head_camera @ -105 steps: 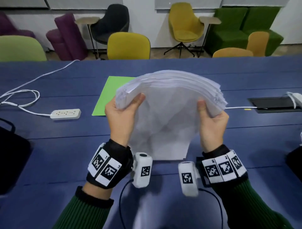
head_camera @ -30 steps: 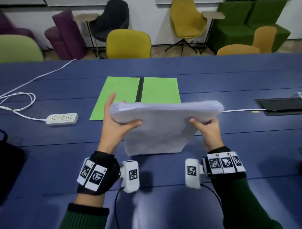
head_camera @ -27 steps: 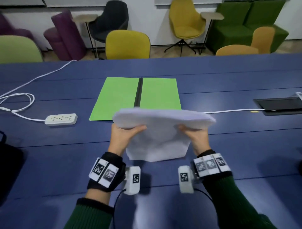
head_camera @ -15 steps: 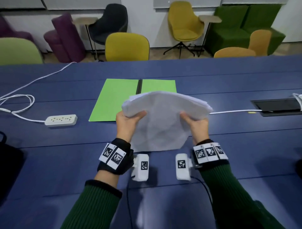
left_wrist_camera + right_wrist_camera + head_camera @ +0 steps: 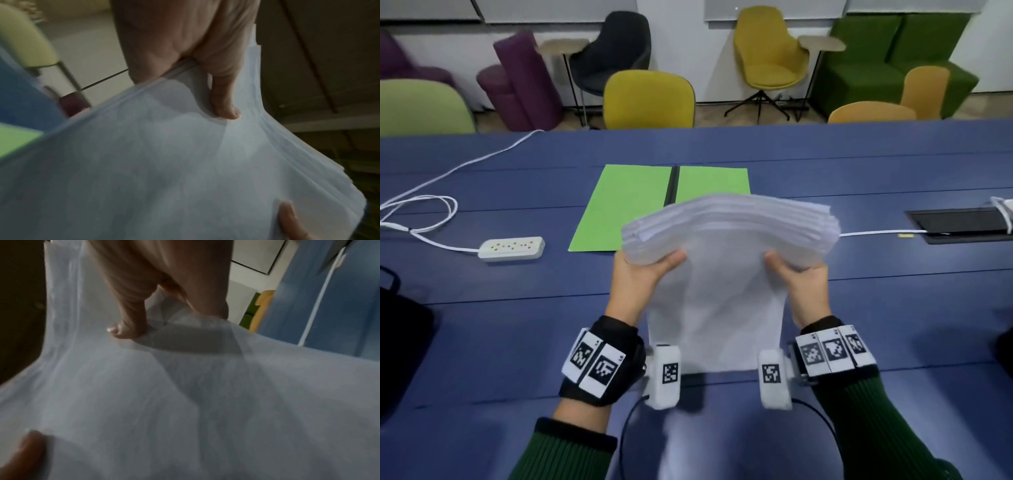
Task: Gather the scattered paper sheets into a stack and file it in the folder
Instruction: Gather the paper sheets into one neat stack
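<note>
A thick stack of white paper sheets stands on its lower edge on the blue table, its top bowed away from me. My left hand grips the stack's left side and my right hand grips its right side, thumbs on the near face. The left wrist view shows my thumb pressed on the paper stack; the right wrist view shows the same on the paper stack. The green folder lies open and flat beyond the stack, which hides part of its right half.
A white power strip with its looped cable lies at the left. A dark tablet with a white cord sits at the right. A black bag is at the left edge. Chairs stand beyond the table.
The stack dropped low and flat a second ago, then rose again and now stands taller with its top bowed forward. Both hands kept their grip throughout.
</note>
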Motion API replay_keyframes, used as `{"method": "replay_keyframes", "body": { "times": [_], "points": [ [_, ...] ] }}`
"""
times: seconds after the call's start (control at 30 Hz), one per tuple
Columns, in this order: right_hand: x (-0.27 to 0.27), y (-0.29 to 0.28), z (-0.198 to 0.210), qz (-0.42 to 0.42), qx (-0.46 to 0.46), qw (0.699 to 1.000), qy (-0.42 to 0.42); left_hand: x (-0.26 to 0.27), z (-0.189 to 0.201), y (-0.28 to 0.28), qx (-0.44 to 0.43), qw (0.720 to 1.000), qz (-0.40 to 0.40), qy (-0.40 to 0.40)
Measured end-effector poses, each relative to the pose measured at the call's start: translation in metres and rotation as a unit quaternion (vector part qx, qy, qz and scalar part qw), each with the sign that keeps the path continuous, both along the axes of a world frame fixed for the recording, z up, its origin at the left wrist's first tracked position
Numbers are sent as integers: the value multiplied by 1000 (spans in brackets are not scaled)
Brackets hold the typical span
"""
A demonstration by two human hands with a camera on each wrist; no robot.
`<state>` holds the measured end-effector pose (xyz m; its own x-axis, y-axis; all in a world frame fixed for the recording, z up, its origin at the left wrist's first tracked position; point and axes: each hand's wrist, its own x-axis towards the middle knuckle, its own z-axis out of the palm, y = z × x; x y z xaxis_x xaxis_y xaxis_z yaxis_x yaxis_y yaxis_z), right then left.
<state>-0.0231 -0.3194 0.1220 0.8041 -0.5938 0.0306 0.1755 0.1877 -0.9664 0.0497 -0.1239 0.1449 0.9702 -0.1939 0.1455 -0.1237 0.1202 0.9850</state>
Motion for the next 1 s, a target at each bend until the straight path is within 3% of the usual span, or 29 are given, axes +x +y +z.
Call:
{"method": "replay_keyframes", "body": {
  "times": [0.2,0.37,0.47,0.57,0.73,0.8,1.0],
  "points": [
    [-5,6,36,-19,-54,996,-69,-16,40,-7,-44,996,5,-80],
    [-9,-1,19,2,-82,996,-38,-16,7,-1,-17,997,15,-68],
    [-10,-23,-4,101,-81,991,13,-4,-25,17,44,997,-62,-26],
    [-4,-31,-9,152,-67,985,37,11,-35,25,96,990,-103,6],
    [10,-11,-14,67,-3,998,3,20,-37,9,27,996,-71,43],
    [12,-8,-10,34,-5,999,-17,19,-30,4,13,998,-58,22],
    [12,-27,-4,72,-24,997,-23,26,-18,12,0,996,-87,-23]
  ]
}}
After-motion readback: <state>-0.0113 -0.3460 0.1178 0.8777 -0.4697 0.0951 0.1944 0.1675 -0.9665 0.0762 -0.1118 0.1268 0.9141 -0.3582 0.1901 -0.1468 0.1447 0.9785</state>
